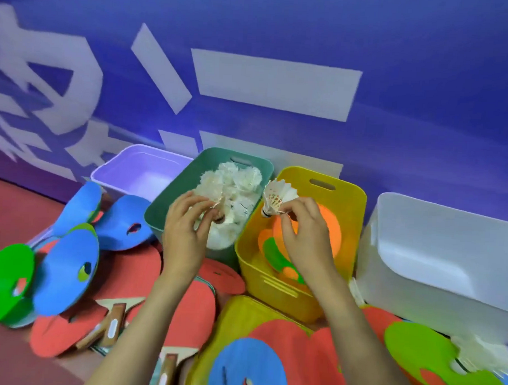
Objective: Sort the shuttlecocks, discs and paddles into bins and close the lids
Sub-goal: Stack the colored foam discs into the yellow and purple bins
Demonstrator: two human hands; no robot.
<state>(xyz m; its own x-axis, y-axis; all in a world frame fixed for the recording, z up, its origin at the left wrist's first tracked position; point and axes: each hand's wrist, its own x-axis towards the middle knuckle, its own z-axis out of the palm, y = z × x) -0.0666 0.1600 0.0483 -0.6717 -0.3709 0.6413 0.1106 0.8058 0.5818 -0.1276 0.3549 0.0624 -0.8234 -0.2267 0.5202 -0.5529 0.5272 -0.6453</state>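
So the right hand (306, 238) is pinching a feather shuttlecock (277, 199) between thumb and fingertips, clamped on the thin quill ribs just above the little cork nose. It's hanging right over the gap between the green bin (158, 217) and the yellow bin (351, 202). The left hand (184, 227) is reaching into the green bin, fingers closed in a pinch on the frayed skirt of another shuttlecock (225, 211) sitting on top of a fluffy off-white heap (241, 177) of them. The bins are all smooth, matte plastic tubs with rounded corners and slot handles. There's a lilac bin (140, 170) far left and a white bin (434, 229) far right. The yellow one is holding flat orange and green discs (330, 224), thin like foam sheets, each with a small hole. More blue discs (66, 268) and a green disc (4, 280) are piling up at the left, and another green disc (414, 353) is lying at the right with a loose shuttlecock (478, 356) touching it. Paddles (116, 323) with red rubber faces and pale wooden handles are overlapping in the middle, partly under a ridged yellow plastic panel (230, 316). Everything's sitting on a dull red floor (13, 211) against a blue-purple wall (425, 98) with big blocky white lettering.
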